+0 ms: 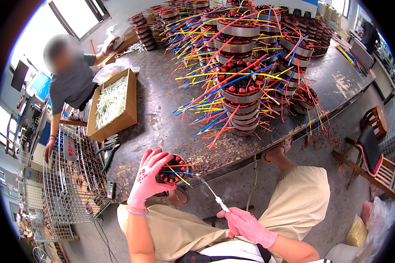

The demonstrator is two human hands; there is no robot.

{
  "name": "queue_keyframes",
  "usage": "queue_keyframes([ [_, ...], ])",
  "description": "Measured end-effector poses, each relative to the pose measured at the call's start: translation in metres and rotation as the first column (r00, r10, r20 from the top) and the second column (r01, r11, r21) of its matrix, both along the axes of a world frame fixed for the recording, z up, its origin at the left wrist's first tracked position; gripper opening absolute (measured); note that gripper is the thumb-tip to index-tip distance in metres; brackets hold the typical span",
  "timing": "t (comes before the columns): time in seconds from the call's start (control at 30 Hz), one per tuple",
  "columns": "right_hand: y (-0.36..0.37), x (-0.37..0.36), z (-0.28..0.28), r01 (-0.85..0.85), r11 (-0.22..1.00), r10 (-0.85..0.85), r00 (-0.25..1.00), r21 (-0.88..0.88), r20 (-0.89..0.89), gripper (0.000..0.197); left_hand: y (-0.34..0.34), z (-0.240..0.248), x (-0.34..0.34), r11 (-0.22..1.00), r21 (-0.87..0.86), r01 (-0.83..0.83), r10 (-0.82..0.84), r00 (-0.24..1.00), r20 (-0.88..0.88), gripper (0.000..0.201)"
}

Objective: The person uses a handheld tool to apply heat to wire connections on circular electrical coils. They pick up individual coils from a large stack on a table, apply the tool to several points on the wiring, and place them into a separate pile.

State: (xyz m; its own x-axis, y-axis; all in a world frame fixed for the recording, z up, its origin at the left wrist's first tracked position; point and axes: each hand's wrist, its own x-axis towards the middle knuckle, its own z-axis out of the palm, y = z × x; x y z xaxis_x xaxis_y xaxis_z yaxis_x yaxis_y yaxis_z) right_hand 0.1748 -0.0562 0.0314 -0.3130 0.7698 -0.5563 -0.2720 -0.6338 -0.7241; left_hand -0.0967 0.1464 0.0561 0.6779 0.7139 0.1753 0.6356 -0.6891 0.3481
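Observation:
My left hand, in a pink glove, grips the left side of a motor stator at the table's near edge. The stator is a round ring with red-brown windings. Red, blue and yellow wires stick out from it to the right. My gloved right hand is closed around a slim torch with a white handle and a long thin metal tube. A small orange glow shows where the tube's tip meets the wire ends, and faint smoke hangs beside it.
Tall stacks of wired stators cover the table's middle and back. Left of them stands a cardboard box full of white sleeves. Green-handled pliers lie by the left edge, near a wire basket. A co-worker sits across; a wooden chair stands right.

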Motion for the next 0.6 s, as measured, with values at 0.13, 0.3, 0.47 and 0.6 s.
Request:
queue_keyframes([
  [0.13, 0.0004, -0.0003, -0.0022, 0.008, 1.0, -0.009, 1.0, -0.01, -0.023, 0.037, 0.0003, -0.0012, -0.0004, 1.0, 0.001, -0.001, 0.001, 1.0, 0.003, 0.09],
  [0.3, -0.002, -0.0011, -0.0066, 0.024, 1.0, -0.024, 0.999, -0.002, -0.027, 0.034, 0.0003, -0.0012, -0.0001, 1.0, -0.001, -0.003, 0.003, 1.0, 0.003, 0.09],
  [0.47, -0.0025, -0.0014, -0.0091, 0.015, 1.0, -0.015, 1.0, -0.003, -0.018, 0.033, 0.001, -0.001, 0.0003, 1.0, -0.015, 0.0, 0.0, 1.0, 0.005, 0.09],
  [0.6, -0.0011, -0.001, -0.005, 0.008, 1.0, -0.008, 1.0, 0.001, 0.002, 0.033, 0.0004, -0.0004, 0.0004, 1.0, -0.02, -0.003, 0.003, 1.0, 0.002, 0.091],
])
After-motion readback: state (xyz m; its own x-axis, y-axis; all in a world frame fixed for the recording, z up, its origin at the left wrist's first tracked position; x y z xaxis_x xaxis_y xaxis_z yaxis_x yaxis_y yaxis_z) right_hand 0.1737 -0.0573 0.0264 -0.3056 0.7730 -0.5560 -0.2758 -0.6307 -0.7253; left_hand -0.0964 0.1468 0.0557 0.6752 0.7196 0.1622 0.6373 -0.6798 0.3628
